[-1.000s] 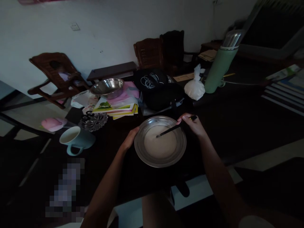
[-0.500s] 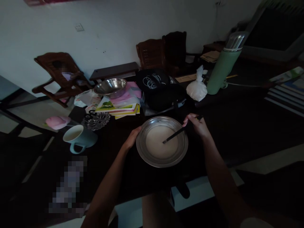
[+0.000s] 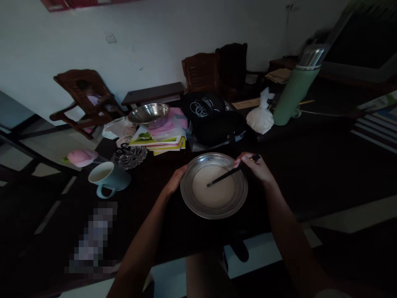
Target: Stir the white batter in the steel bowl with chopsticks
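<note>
Dim light leaves the tabletop nearly black; wide-angle distortion stretches the edges.

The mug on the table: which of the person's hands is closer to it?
Left. The left hand is right of the mug, touching the bowl; the right hand, holding a thin stick, is farther right, at the bowl's right edge.

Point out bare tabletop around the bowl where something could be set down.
Broadest, though dim: the stretch bordered by the right hand, green flask and far-right book stack. A smaller patch lies between the left hand and mug. Beyond the bowl, booklets and black cases crowd together.
</note>
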Demonstrator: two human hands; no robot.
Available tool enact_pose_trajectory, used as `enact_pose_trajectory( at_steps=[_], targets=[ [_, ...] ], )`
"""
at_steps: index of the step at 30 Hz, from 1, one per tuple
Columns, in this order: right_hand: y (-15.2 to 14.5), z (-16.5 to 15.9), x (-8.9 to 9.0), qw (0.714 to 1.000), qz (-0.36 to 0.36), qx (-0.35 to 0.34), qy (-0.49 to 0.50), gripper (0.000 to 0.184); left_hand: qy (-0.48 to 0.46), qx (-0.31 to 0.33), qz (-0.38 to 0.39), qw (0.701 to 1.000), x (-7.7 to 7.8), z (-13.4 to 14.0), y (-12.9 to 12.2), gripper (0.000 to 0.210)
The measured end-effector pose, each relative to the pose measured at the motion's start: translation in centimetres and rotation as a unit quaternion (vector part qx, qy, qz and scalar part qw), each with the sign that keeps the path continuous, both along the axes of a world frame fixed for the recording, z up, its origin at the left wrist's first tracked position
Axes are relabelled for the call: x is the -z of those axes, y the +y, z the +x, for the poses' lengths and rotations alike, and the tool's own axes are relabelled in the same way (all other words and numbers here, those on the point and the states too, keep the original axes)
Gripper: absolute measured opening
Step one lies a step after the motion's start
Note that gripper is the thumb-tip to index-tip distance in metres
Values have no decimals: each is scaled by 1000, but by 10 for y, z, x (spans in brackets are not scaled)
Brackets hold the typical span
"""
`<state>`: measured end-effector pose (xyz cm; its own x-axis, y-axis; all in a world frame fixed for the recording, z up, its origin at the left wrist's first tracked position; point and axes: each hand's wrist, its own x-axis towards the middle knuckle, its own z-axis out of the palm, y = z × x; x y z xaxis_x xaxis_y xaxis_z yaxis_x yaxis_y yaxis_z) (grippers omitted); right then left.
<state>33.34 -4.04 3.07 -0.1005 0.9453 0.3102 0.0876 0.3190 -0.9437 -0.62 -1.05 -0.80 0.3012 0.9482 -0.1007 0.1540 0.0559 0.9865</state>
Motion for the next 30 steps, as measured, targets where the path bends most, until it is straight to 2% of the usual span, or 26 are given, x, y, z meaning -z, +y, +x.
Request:
enact_pose_trajectory(
  at_steps=[5, 7, 11, 17, 22, 27, 30],
  targets=[
    [2, 5, 2, 994, 8, 102, 26, 48, 2, 1, -1, 1000, -2, 1, -1, 73],
    [2, 5, 3, 996, -5, 86, 37, 49, 7, 2, 5, 1000, -4, 1, -2, 73],
    [0, 1, 0, 1000, -6, 11, 5, 48, 9, 4, 11, 1000, -3, 0, -1, 72],
    [1, 6, 3, 995, 2, 98, 27, 46, 1, 5, 8, 1000, -1, 0, 0, 71],
    [0, 1, 1, 1000, -7, 16, 12, 46, 6, 5, 11, 1000, -2, 1, 0, 72],
    [1, 4, 2, 996, -5, 91, 20, 46, 1, 7, 9, 1000, -3, 1, -1, 73],
    [-1, 4, 1, 997, -16, 64, 29, 48, 4, 2, 10, 1000, -4, 2, -1, 73]
  ],
)
